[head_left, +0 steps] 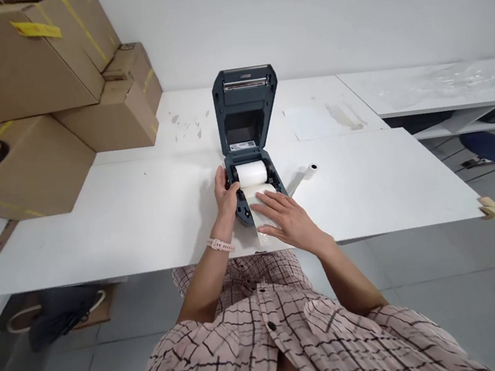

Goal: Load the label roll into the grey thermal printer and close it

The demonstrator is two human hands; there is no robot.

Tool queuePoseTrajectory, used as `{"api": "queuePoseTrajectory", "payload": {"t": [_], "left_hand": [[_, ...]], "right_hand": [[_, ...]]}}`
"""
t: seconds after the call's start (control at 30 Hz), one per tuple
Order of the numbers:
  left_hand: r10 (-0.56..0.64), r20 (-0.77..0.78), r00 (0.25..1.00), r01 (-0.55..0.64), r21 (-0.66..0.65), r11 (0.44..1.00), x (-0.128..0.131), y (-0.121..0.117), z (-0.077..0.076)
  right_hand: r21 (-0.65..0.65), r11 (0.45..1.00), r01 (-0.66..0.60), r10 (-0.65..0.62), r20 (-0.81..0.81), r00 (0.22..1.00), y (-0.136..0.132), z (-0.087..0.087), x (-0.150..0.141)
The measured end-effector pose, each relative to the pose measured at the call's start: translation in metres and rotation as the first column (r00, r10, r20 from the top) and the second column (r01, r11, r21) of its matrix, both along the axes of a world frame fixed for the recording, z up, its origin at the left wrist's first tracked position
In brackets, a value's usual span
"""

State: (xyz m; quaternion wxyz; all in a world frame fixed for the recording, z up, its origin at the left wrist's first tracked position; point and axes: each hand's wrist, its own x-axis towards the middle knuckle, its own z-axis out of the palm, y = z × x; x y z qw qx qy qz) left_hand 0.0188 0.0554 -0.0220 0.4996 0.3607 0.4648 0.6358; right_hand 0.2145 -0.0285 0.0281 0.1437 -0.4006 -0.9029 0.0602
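A dark grey label printer [246, 109] stands on the white table with its lid raised. Inside its bay sits a white label roll [252, 174], and a strip of labels [259, 217] runs from it over the printer's front towards me. My left hand [225, 195] rests against the printer's left side, thumb over the edge near the roll, fingers apart. Flat across the label strip lies my right hand [286, 214], its fingers spread. A small white tube-like roll [310, 171] lies to the right of the printer.
Cardboard boxes [104, 116] are stacked at the table's left. A pale sheet [316, 120] lies at the back right, and clear plastic [449, 80] is on the neighbouring table. A blue stool [491, 147] stands beyond the right edge. The white table's [153, 235] front edge is close to me.
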Motion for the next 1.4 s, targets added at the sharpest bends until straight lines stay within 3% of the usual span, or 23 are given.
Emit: {"api": "queuePoseTrajectory", "payload": {"t": [0.1,0.27,0.47,0.67,0.77,0.87,0.97,1.07,1.17,1.27,1.4], "left_hand": [[0.011,-0.02,1.0,-0.01,0.021,1.0,-0.001,0.003,-0.004],[-0.007,-0.058,0.998,0.01,0.04,0.999,-0.001,0.003,-0.006],[0.007,-0.09,0.996,-0.008,-0.004,1.0,0.001,-0.003,0.01],[-0.031,-0.123,0.992,0.011,-0.159,0.987,0.013,-0.049,0.028],[-0.072,-0.107,0.992,0.049,-0.202,0.978,0.02,-0.078,0.026],[-0.106,-0.091,0.99,0.081,-0.242,0.967,0.022,-0.094,0.023],[-0.141,-0.106,0.984,0.113,-0.236,0.965,0.019,-0.099,0.023],[-0.163,-0.127,0.978,0.132,-0.22,0.966,0.015,-0.102,0.022],[-0.167,-0.13,0.977,0.14,-0.198,0.97,0.013,-0.109,0.017],[-0.157,-0.125,0.98,0.129,-0.208,0.97,0.012,-0.114,0.01],[-0.137,-0.141,0.981,0.101,-0.233,0.967,0.013,-0.116,0.006]], "right_hand": [[0.007,0.999,0.047,-0.047,-0.023,0.999,-0.004,-0.008,-0.006],[-0.004,0.999,0.042,-0.042,-0.021,0.999,-0.004,-0.005,-0.01],[-0.05,0.998,0.038,-0.041,-0.052,0.998,-0.004,-0.002,-0.012],[-0.094,0.995,0.016,-0.03,-0.143,0.989,-0.006,-0.004,-0.007],[-0.163,0.982,-0.092,0.051,-0.241,0.969,0.007,0.006,0.005],[-0.144,0.983,-0.109,0.03,-0.465,0.885,0.055,0.034,0.016],[-0.028,0.991,0.128,-0.11,-0.715,0.69,0.137,0.071,0.011],[-0.146,0.984,0.101,-0.177,-0.827,0.533,0.219,0.107,-0.005],[-0.344,0.938,-0.046,-0.277,-0.822,0.497,0.255,0.127,-0.018],[-0.285,0.958,-0.018,-0.239,-0.835,0.495,0.228,0.125,-0.022],[-0.075,0.976,0.206,-0.173,-0.843,0.509,0.136,0.093,-0.018]]}}
